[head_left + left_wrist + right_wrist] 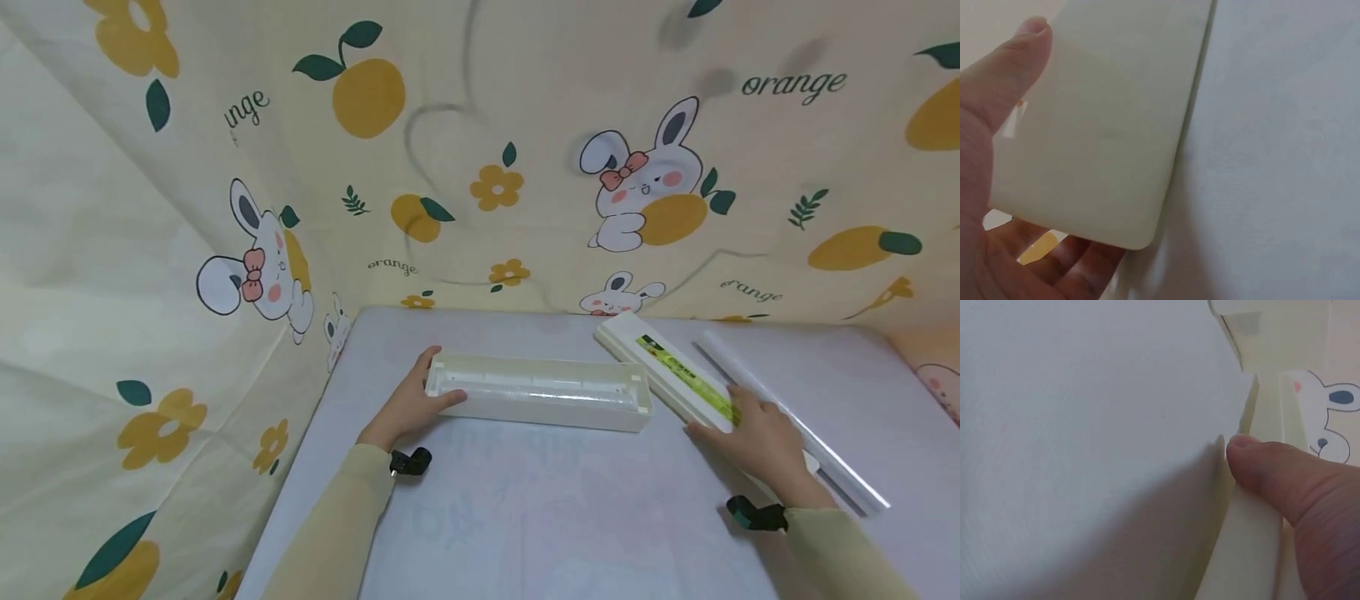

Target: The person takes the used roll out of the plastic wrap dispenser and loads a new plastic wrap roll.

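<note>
A long cream cling film dispenser box (525, 412) lies open-topped across the table, with a roll of clear film (540, 394) inside. My left hand (408, 404) grips its left end, thumb over the near edge and fingers around the far corner. The left wrist view shows the box's smooth side (1104, 144) between thumb and fingers. To the right, my right hand (768, 442) holds a long cream lid (626, 333) bearing a yellow-green label (686, 375). In the right wrist view the thumb presses the edge of this lid (1247, 537); the other fingers are hidden there.
A long, thin white or clear plastic strip (817, 442) lies slanted on the table just right of the lid. Behind the pale table (540, 517) hangs a patterned cloth (525, 108) with rabbits and oranges, which also runs along the left side.
</note>
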`<state>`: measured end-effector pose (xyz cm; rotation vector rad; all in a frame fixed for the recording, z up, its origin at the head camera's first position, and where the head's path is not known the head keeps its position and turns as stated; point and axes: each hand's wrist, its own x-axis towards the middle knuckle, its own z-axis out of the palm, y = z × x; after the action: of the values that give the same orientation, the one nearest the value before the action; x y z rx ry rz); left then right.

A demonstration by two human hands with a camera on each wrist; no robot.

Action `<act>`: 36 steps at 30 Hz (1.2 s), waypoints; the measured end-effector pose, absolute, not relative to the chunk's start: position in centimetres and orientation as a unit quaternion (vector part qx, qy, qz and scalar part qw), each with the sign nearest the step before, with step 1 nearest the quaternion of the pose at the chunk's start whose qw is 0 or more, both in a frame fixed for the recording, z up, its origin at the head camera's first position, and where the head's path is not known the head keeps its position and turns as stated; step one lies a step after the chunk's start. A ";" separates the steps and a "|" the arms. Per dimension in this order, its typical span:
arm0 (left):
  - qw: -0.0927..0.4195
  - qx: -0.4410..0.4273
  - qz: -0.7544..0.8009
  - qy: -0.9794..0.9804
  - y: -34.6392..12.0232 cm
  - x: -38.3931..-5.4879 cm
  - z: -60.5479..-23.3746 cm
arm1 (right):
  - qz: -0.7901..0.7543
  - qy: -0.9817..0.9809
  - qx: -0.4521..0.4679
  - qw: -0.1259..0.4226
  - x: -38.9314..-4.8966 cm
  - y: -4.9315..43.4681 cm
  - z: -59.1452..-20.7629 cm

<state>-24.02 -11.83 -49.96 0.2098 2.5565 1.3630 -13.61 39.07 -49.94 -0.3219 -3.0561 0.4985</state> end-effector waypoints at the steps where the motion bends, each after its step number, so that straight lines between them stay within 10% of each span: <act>1: 0.120 0.070 0.468 0.873 -11.8 -24.1 -50.0 | 0.158 -0.981 -0.107 0.015 -13.6 39.0 -50.0; 36: 0.152 0.067 0.502 0.849 -12.0 -24.0 -51.1 | 0.204 -0.976 -0.066 0.048 -14.1 37.6 -48.0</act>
<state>-23.97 -11.98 -51.08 0.1909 2.4364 1.4392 -14.09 37.63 -48.01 -0.2006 -2.9743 0.6206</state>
